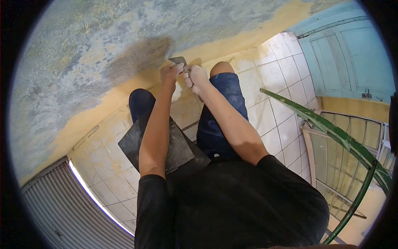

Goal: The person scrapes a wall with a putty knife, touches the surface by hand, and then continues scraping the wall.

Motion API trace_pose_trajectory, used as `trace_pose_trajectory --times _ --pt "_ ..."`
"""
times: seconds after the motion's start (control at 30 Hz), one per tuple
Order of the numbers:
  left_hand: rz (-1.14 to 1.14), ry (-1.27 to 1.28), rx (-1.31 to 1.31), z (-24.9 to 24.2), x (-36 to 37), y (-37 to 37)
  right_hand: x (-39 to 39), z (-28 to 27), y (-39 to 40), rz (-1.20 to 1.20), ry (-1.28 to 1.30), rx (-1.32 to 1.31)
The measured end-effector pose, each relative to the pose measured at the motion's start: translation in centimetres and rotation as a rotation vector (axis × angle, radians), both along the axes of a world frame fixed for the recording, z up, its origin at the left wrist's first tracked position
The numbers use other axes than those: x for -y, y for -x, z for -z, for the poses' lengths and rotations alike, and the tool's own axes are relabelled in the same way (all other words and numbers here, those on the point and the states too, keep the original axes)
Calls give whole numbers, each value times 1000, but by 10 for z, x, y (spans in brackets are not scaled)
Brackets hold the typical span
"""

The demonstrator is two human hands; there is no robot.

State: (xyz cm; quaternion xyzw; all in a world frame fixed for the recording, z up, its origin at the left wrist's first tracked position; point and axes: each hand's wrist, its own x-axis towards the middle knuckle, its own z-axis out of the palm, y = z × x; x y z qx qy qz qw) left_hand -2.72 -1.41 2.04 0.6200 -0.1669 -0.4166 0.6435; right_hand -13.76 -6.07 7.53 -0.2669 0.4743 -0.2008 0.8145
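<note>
A putty knife with a dark, flat blade [178,60] is held in front of the lower wall. My right hand [197,78] is closed round its handle, with whitish dust over the fingers. My left hand [168,75] is closed too, its thumb and fingers pinching near the base of the blade. Just beyond the blade is the patchy blue-grey and yellow wall [103,50], with a darker brownish patch beside my left hand. Under my left forearm, a dark flat board [199,155] with a grey dusty face rests across my lap.
Stained white floor tiles [271,112] run along the wall's foot. To the right stand a chipped green metal frame [331,128] and a barred metal gate [344,153]. A light blue door [348,58] is at upper right, a ribbed shutter [58,203] at lower left.
</note>
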Motion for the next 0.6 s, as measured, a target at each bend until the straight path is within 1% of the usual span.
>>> trace_pose_trajectory --times 0.07,0.1,0.17,0.2,0.27,0.37,0.47,0.53,0.6 --pt "-42 -58 11 -21 -3 6 -3 -18 2 6 -2 -23" --pt "-39 -56 10 -16 0 3 -5 -23 4 4 -13 -49" --pt "2 -34 -11 -2 -2 0 -6 -5 0 11 10 -50" --pt "9 -33 -12 -1 -2 1 -5 -7 -3 19 46 -41" --pt "-21 -134 75 0 0 1 -8 -12 2 41 28 -52" --pt "-38 -121 53 -20 -1 7 -6 -13 -1 48 11 -65" --pt "1 -118 45 9 -1 -3 -9 0 -1 35 13 -64" --pt "-20 -113 61 5 0 3 -6 -5 -2 22 26 -46" --pt "-48 -115 77 3 3 -1 -8 -9 3 6 -37 -9"
